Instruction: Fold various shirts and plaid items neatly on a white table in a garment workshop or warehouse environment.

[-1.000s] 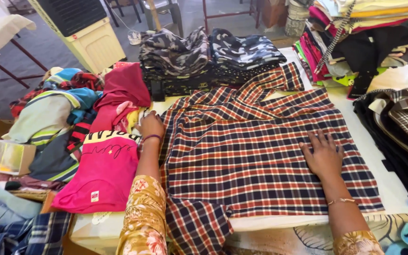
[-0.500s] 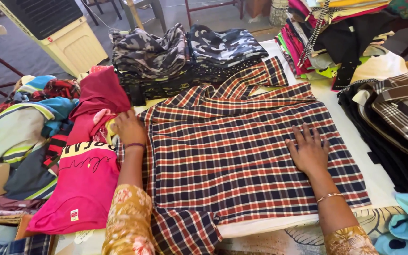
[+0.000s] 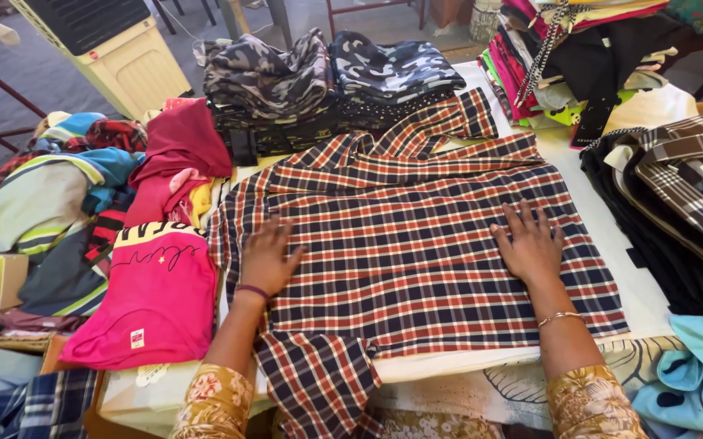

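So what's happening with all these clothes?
A person has a checked shirt spread flat on the table. The left hand and right hand both press down on it, palms flat. A pink top lies to the left, and folded camouflage clothes are stacked behind.

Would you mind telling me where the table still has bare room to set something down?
One bare white strip of table runs between the plaid shirt and the dark folded garments on the right. Left is crowded: the pink shirt and heaped clothes. Camouflage stacks fill the far edge.
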